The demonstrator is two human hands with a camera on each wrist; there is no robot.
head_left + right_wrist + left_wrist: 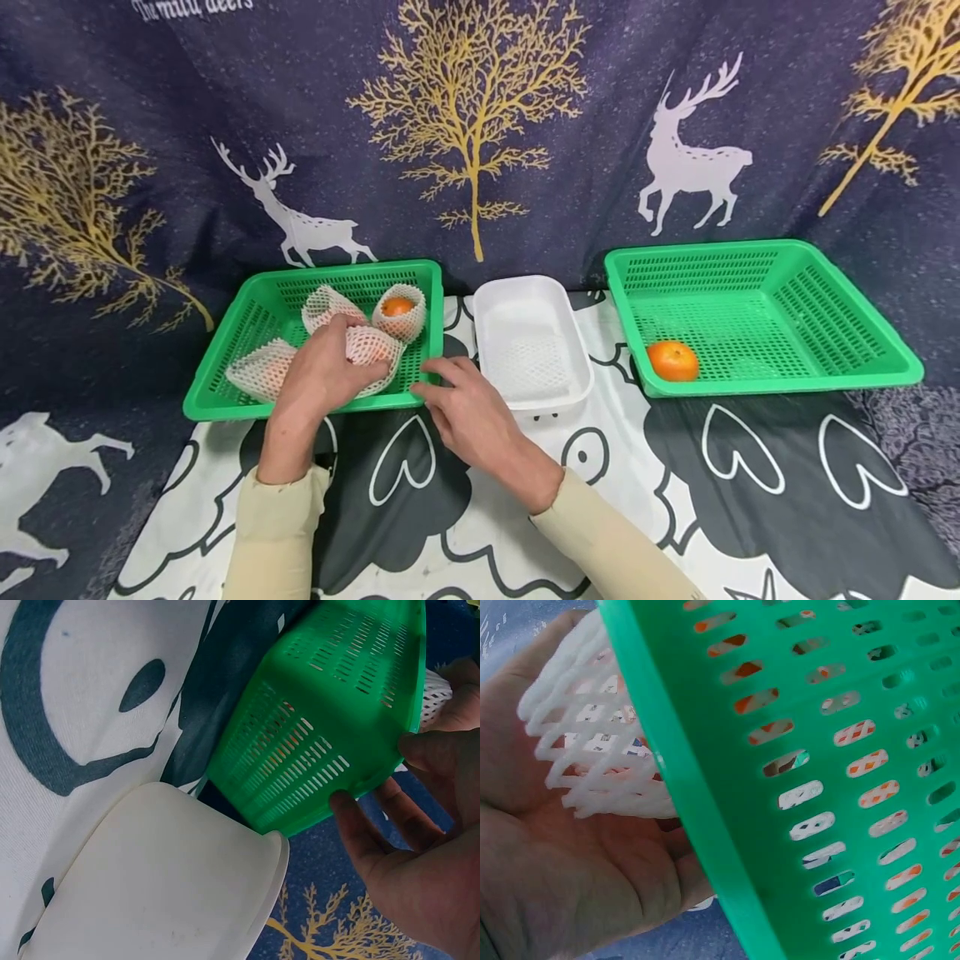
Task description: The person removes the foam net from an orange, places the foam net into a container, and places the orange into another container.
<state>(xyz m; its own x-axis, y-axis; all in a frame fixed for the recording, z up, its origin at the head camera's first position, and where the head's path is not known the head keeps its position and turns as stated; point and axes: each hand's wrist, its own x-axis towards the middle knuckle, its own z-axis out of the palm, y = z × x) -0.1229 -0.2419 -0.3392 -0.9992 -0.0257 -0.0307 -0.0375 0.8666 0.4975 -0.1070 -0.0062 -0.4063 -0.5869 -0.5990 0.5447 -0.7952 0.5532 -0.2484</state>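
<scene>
My left hand reaches into the left green basket and grips an orange in a white foam net. In the left wrist view the foam net shows against the palm, and the basket wall hides part of it. Around it lie other netted fruit: one at the back, one at the right with orange peel showing, one at the left. My right hand touches the basket's front right corner with extended fingertips, also visible at the rim in the right wrist view.
A white tray stands right of the left basket, with white foam netting in it. Farther right is a second green basket, where a bare orange lies in the front left corner. A patterned cloth hangs behind.
</scene>
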